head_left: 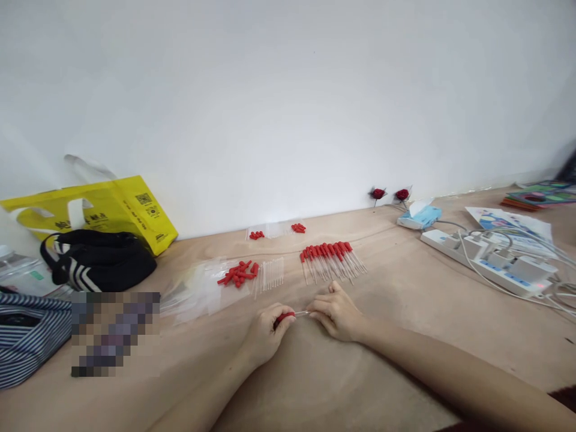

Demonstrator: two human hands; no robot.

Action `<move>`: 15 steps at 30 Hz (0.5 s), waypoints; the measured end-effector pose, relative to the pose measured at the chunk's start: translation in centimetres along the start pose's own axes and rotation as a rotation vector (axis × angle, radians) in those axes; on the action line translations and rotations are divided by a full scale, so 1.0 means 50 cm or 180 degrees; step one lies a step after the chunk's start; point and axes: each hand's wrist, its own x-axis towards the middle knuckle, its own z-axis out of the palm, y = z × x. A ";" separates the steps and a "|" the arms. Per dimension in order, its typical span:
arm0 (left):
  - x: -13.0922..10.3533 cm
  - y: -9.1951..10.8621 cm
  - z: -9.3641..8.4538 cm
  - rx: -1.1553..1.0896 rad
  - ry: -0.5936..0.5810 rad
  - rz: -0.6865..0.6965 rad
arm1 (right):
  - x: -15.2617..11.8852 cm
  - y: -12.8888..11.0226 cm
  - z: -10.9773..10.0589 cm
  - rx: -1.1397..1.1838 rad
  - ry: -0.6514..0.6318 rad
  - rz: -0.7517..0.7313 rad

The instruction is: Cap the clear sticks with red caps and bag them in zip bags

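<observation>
Between the thumb and fingers of my left hand (267,330) is a red rubber dropper bulb (285,317). My right hand (336,313) pinches a thin clear dropper tube (302,313), whose left end meets the bulb; how far it sits inside is hidden. Beyond my right hand lies a row of droppers (330,255) with red bulbs on clear tubes. A pile of loose red bulbs (237,274) rests on clear plastic bags (202,294), and several bare tubes (272,275) lie side by side next to it.
Near the wall are bags with more red bulbs (257,235). On the left stand a yellow bag (121,210), a black pouch (108,264) and striped cloth (31,342). A power strip (486,264) with cables, a blue tissue pack (419,217) and two dark red flowers (402,194) are right.
</observation>
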 end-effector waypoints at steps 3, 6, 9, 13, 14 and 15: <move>-0.001 -0.001 0.002 0.0070 -0.0053 0.0119 | 0.001 -0.004 0.004 0.0055 0.0091 0.0007; -0.002 -0.003 0.003 0.0087 -0.0122 0.0201 | 0.004 -0.008 0.008 0.0042 0.0112 0.0015; -0.003 -0.003 0.004 0.0072 -0.0112 0.0265 | 0.007 -0.012 0.012 -0.0002 0.0083 0.0030; -0.003 -0.001 0.004 0.0029 -0.0141 0.0312 | 0.010 -0.015 0.018 -0.0010 -0.0023 0.0069; -0.003 -0.001 0.003 0.0024 -0.0150 0.0310 | 0.011 -0.015 0.018 0.0006 -0.0052 0.0082; -0.002 -0.001 0.002 0.0018 -0.0157 0.0301 | 0.012 -0.015 0.016 0.0022 -0.0081 0.0092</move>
